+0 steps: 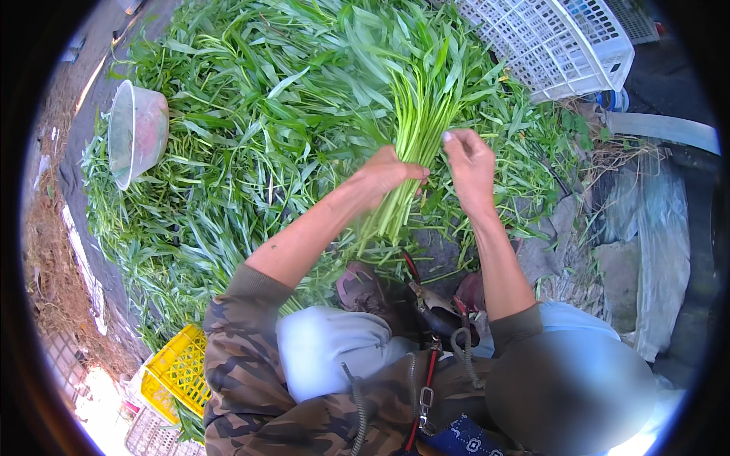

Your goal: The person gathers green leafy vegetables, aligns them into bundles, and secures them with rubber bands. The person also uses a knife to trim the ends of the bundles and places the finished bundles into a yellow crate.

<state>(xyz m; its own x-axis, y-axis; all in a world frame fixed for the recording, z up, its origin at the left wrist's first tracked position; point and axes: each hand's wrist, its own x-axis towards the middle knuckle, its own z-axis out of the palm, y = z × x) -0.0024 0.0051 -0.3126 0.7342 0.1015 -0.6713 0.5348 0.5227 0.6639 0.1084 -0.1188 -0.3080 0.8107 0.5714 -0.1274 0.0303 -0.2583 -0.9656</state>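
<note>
A bunch of water spinach point(417, 125), with long pale green stems and narrow leaves, is held up in front of me. My left hand point(391, 175) wraps round its stems below the middle, the leafy ends pointing away and the cut ends toward my feet. Just right of the stems is my right hand point(470, 163). Its fingers are curled in with the thumb, close to the bunch; whatever they pinch, if anything, is hidden. Beneath and beyond both hands spreads a big heap of loose water spinach point(236, 137).
A translucent plastic tub point(141, 133) rests on the heap at the left. White plastic crates point(544, 45) stand at the far right, near a pale strap point(665, 131) and clear plastic sheeting point(661, 251). A yellow crate point(179, 368) sits at the near left.
</note>
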